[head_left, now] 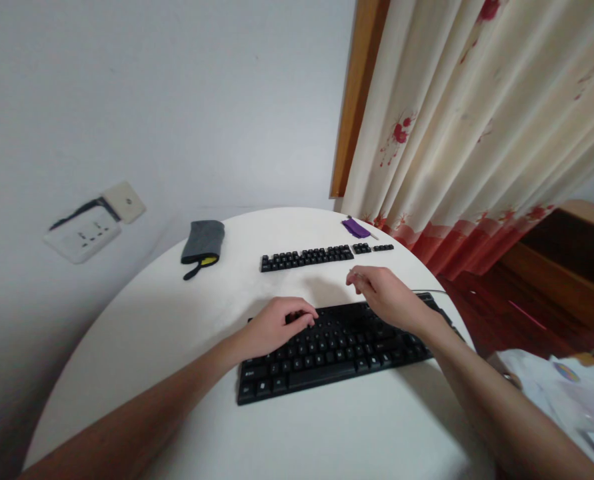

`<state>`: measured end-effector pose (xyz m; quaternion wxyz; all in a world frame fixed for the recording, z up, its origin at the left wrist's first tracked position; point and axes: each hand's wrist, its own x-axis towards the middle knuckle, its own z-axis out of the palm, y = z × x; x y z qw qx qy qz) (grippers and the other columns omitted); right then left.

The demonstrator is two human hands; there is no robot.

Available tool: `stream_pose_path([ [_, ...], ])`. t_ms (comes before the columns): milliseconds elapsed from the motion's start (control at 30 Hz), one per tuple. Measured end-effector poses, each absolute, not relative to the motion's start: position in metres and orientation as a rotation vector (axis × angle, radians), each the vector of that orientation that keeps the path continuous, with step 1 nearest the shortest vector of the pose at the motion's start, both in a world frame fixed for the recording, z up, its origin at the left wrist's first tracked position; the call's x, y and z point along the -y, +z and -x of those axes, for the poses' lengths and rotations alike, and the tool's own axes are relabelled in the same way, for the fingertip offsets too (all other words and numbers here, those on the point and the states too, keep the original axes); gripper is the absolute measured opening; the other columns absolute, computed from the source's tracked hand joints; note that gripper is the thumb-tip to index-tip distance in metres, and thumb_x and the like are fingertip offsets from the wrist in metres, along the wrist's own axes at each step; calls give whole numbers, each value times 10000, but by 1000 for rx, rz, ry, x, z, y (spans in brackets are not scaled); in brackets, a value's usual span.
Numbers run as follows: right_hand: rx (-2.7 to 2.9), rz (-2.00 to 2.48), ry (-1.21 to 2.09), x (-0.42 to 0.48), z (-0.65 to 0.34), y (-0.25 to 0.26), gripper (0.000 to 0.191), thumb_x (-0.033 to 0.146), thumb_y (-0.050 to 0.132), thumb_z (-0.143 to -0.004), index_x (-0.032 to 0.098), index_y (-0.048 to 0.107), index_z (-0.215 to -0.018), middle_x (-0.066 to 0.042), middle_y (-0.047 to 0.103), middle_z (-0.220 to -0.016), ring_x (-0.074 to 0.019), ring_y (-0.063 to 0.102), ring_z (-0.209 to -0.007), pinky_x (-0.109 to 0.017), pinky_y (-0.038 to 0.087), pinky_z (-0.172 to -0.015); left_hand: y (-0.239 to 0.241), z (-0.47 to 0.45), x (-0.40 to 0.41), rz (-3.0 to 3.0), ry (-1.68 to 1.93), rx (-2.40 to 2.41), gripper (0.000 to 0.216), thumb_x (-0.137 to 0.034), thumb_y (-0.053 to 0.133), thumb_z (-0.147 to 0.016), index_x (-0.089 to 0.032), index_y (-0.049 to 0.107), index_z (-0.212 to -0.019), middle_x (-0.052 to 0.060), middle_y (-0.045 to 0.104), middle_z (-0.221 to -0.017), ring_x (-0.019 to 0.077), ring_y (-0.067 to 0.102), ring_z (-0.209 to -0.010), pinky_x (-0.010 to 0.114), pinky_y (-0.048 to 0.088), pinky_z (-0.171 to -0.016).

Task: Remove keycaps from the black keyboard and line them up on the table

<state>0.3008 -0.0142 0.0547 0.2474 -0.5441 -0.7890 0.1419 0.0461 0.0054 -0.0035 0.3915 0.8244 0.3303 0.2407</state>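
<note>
A black keyboard (321,377) lies on the white round table (127,373). Lettered keycaps fill its lower rows, while the upper part looks dark and partly bare, half hidden by my hands. My left hand (280,323) rests at the keyboard's upper left, thumb and fingers slightly apart, with nothing visible in them. Above the keyboard's back edge is my right hand (384,293), its fingertips pinched together; a small thin thing seems to show there, too small to name. Behind the keyboard, loose black keycaps (307,258) stand in neat rows, with smaller groups to their right.
A grey cloth pouch (203,241) with a black loop lies at the back left. A purple cloth item (355,228) with a thin light stick lies at the back right. A cable (429,291) leaves the keyboard. Wall sockets (89,230) and a curtain (457,133) flank the table.
</note>
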Motion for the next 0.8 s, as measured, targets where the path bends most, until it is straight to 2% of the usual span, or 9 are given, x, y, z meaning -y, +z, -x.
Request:
stream_pose_path([
  [133, 2254, 1792, 275, 18, -300, 32, 257, 388, 621, -892, 203, 624, -713, -57, 661, -692, -187, 560, -605, -286, 305, -568, -4, -45, -6, -2101, 618, -820, 198, -241, 521, -953, -191, 712, -963, 27, 748, -900, 162, 683, -847, 297, 525, -798],
  [233, 2333, 1795, 373, 24, -307, 17, 193, 352, 744, -787, 207, 641, -714, -40, 663, -692, -175, 550, -588, -280, 296, -551, -6, -45, -7, -2110, 618, -816, 194, -231, 518, -955, -195, 709, -958, 23, 748, -898, 160, 686, -846, 297, 528, -802],
  [333, 2285, 1723, 486, 26, -311, 17, 124, 267, 737, -784, 201, 657, -715, -19, 649, -677, -157, 535, -593, -275, 327, -572, -8, -46, -6, -2154, 634, -822, 185, -227, 524, -955, -203, 706, -981, 21, 745, -927, 154, 682, -840, 284, 530, -789],
  [433, 2109, 1519, 712, 27, -306, 25, 85, 290, 709, -828, 207, 694, -819, 15, 608, -656, -138, 502, -603, -261, 359, -590, -6, -49, 0, -2331, 726, -845, 157, -243, 583, -935, -214, 695, -1040, 28, 738, -975, 168, 675, -862, 308, 526, -812],
  [533, 1928, 1272, 935, 33, -293, 29, 144, 331, 715, -836, 201, 712, -899, 32, 561, -645, -124, 451, -600, -248, 364, -579, 2, -53, 10, -2507, 942, -871, 182, -299, 657, -902, -204, 675, -1056, 50, 738, -975, 205, 667, -896, 357, 519, -838],
  [633, 1783, 1097, 1082, 42, -277, 22, 201, 359, 748, -813, 179, 713, -896, 11, 593, -707, -115, 426, -605, -251, 367, -574, 11, -57, 20, -2537, 1123, -803, 229, -347, 708, -870, -191, 659, -1031, 57, 736, -924, 202, 662, -847, 347, 526, -795],
  [800, 1590, 1032, 1110, 51, -261, 11, 277, 416, 812, -742, 176, 705, -828, 31, 520, -610, -110, 399, -568, -252, 345, -532, 9, -57, 26, -2502, 1297, -716, 160, -297, 712, -873, -196, 673, -991, 52, 724, -853, 177, 656, -774, 316, 538, -734],
])
